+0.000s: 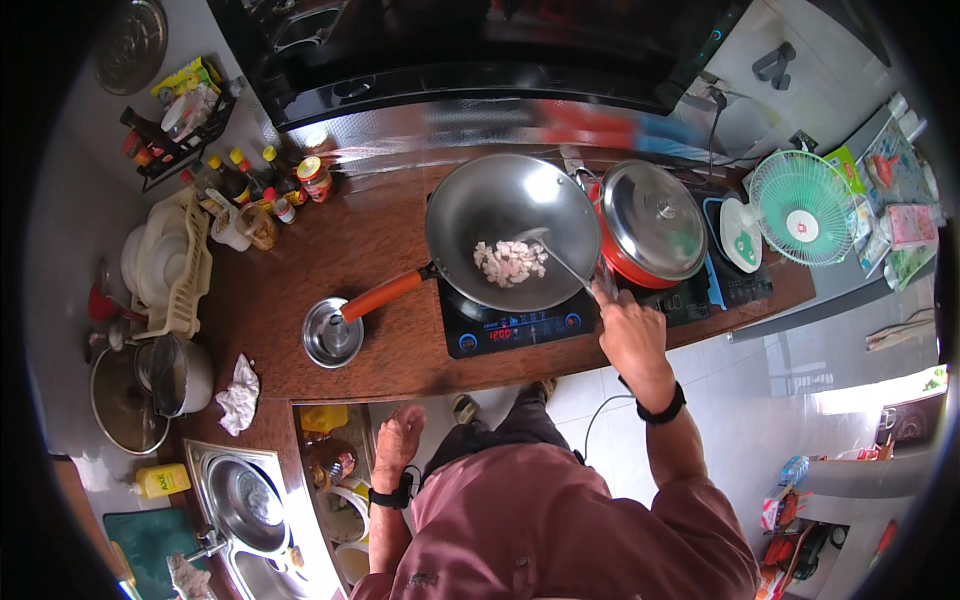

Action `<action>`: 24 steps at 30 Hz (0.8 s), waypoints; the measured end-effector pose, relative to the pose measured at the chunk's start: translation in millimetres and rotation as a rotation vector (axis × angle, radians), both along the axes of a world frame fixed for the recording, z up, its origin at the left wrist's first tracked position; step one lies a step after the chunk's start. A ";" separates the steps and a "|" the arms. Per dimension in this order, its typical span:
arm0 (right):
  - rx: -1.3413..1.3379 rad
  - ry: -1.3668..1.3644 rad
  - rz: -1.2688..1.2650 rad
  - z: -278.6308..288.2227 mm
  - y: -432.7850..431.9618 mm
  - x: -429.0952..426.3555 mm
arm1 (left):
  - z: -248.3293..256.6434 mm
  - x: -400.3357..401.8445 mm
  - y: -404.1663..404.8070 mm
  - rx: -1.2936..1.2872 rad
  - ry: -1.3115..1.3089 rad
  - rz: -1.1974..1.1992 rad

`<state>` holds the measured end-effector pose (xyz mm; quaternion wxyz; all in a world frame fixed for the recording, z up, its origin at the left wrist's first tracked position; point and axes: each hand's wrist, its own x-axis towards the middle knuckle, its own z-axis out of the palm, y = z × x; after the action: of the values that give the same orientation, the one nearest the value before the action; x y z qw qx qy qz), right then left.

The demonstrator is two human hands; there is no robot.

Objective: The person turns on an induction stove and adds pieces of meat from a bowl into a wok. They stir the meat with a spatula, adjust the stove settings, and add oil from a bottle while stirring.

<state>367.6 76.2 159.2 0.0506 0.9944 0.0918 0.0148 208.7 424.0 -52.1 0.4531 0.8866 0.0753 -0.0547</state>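
Note:
My right hand (634, 334) grips the handle of a metal spatula (568, 261). The spatula's head rests inside a large grey wok (487, 202), beside small pieces of pale pinkish meat (510, 262). Under the wok is a black induction cooktop (517, 330) with a lit red display. The wok's orange handle (386, 295) points left, its end over a small metal bowl (330, 345). My left hand (401, 435) hangs low, near the counter's front edge and away from the wok. Its fingers look loosely curled, with nothing visible in them.
A red pot with a metal lid (652, 217) stands right of the wok, close to a green fan (799, 214). Sauce bottles (240, 176) and a dish rack (176, 262) line the left side. A crumpled white cloth (240, 397) lies near the metal sink (244, 502).

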 end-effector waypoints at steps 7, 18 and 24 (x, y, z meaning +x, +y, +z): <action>0.016 0.026 0.027 1.2 -7.7 -11.3 | 0.7 5.5 0.7 -0.004 -0.030 0.015; 0.040 0.150 0.009 31.5 -22.0 -56.0 | -4.0 -2.4 5.2 -0.010 0.015 0.038; 0.118 -0.043 -0.082 -21.1 7.2 -2.6 | -9.4 4.0 6.5 -0.019 -0.035 0.011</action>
<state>365.0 83.4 138.1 -0.0057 0.9980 0.0487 0.0394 212.8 430.6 -61.5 0.4631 0.8826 0.0720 -0.0374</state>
